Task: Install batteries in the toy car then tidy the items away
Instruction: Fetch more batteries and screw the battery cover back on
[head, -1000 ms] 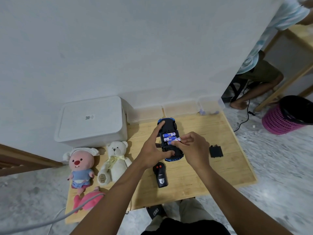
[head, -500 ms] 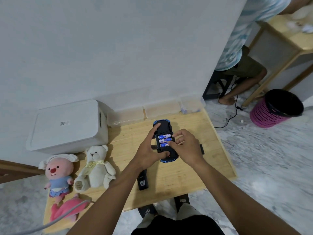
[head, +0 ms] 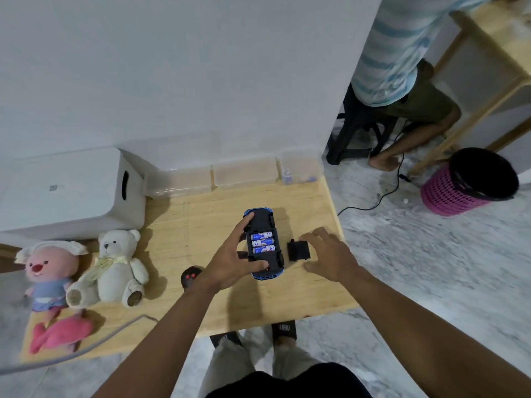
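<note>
The blue toy car [head: 263, 222] lies upside down on the wooden table [head: 201, 225]. Three blue and white batteries [head: 262, 242] sit side by side in its uncovered battery bay. My left hand [head: 232, 259] grips the car from its left side, fingers at the front end and thumb at the rear. The black battery cover [head: 298, 250] lies on the table just right of the car. My right hand [head: 330, 255] hovers over the cover's right edge with fingers spread, holding nothing. A black remote control [head: 189, 278] with red buttons peeks out behind my left wrist.
A white lidded box [head: 71, 193] stands at the back left. Clear plastic containers [head: 244, 175] line the wall. Several plush toys [head: 115, 265] lie at the table's left. A seated person [head: 402, 81] and a pink basket [head: 468, 182] are on the right.
My right hand left the batteries in the car and moved right to the battery cover. My left hand kept hold of the car. The camera shifted, so the table sits further left.
</note>
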